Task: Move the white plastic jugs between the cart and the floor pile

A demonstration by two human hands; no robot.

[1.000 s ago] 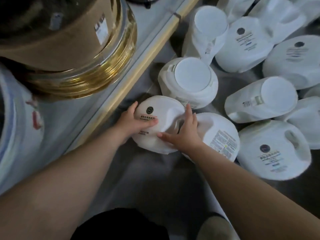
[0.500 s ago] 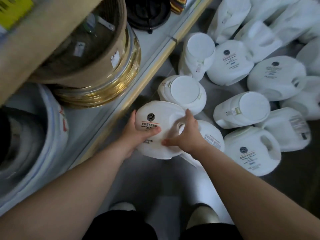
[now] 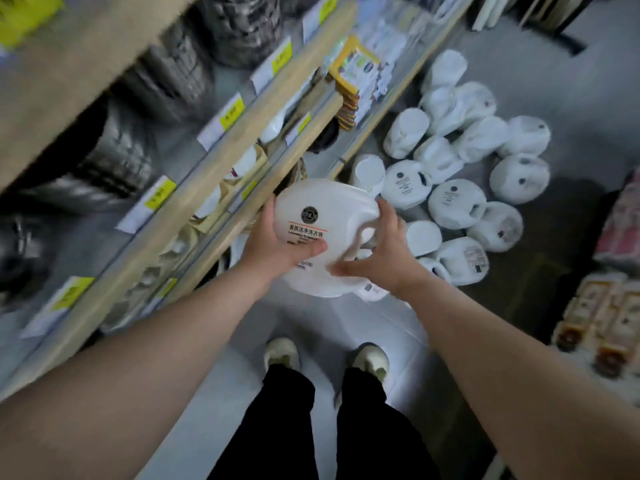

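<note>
The shelving (image 3: 221, 161) runs up the left side with its yellow price tags (image 3: 232, 114), the grey floor (image 3: 346, 327) opens out to the right, and far right of my hands lies the heap of white jugs (image 3: 453, 202), some on their sides and some showing flat bottoms. Packaged goods (image 3: 609, 327) sit at the near right edge, and my shoes (image 3: 281, 353) show below. I judge this the lift-and-carry step: the white detergent jug (image 3: 325, 223) is up off the floor, held in the air just beside the lower shelf edge, label facing me. My left hand (image 3: 273, 247) wraps its left flank, thumb pressed across the label; my right hand (image 3: 384, 258) spreads over the handle side, fingers curled round the body, thumb under the near edge. Next it calls for turning the jug towards a shelf gap and keeping both palms firm, since the plastic looks smooth. Against a second ago: then the jug lay down on the floor among the others with me crouched close; now it is raised and the view has pulled back, legs straightened.
</note>
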